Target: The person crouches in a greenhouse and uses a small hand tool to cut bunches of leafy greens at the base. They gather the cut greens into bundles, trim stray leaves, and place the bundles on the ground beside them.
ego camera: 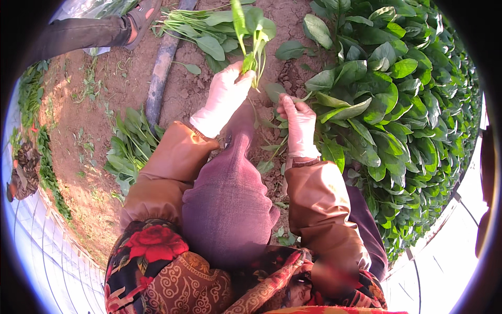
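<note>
My left hand (227, 94), in a white glove, grips a small bunch of spinach (255, 29) by its stems, the leaves pointing away from me. My right hand (297, 119), gloved too, is at the edge of the standing spinach bed (392, 94). Its thumb and forefinger pinch a spinach leaf (274, 92), whose stem shows at the fingertips. Beyond my left hand, a pile of cut spinach (208, 29) lies on the soil. Another spinach pile (131, 147) rests beside my left sleeve. My purple-trousered knee (231, 204) is between my forearms.
A dark pipe (160, 70) runs along the soil (98, 129), partly under the far pile. Another person's sandalled foot (141, 19) is at upper left, by a clear plastic sheet (86, 10). A crouched person (25, 172) appears at the left rim, near a row of greens (51, 172).
</note>
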Demonstrator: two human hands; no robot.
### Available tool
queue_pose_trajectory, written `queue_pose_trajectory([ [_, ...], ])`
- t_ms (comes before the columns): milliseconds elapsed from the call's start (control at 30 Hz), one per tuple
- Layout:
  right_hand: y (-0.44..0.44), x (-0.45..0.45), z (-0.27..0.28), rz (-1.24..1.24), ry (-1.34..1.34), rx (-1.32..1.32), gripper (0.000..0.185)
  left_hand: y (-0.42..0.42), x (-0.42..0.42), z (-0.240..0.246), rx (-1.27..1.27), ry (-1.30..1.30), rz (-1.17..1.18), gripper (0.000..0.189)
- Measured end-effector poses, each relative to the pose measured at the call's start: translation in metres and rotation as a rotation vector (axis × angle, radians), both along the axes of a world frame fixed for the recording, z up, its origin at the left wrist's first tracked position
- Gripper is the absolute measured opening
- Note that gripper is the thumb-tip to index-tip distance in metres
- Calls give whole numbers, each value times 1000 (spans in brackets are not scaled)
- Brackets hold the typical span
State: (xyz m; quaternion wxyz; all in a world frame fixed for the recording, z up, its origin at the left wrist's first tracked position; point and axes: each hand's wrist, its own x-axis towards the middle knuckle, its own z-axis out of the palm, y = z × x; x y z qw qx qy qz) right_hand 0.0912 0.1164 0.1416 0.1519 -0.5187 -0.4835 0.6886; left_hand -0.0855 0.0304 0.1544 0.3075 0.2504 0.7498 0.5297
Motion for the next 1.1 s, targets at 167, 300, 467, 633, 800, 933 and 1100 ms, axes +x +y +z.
queue_pose_trajectory([
  [167,-18,39,-37,41,-72,-86,41,17,-93,28,-191,1410,-377,43],
  [300,-37,69,-60,174,-137,-182,37,24,-185,18,-63,1701,-409,32],
  [467,-52,90,-62,318,-199,-187,34,-12,-270,-54,-1071,1735,-624,59],
  [633,-54,94,-54,327,-192,-248,33,-49,-266,-141,-1192,1395,-447,75],
  [800,-62,106,-53,480,-254,-116,35,-53,-266,-146,-1054,1174,-404,80],
  [933,-77,119,-55,523,-217,-62,33,-44,-254,-122,-1188,1234,-461,92],
  [1100,-84,131,-54,577,-243,-38,28,-59,-205,-110,-1033,1094,-309,89],
])
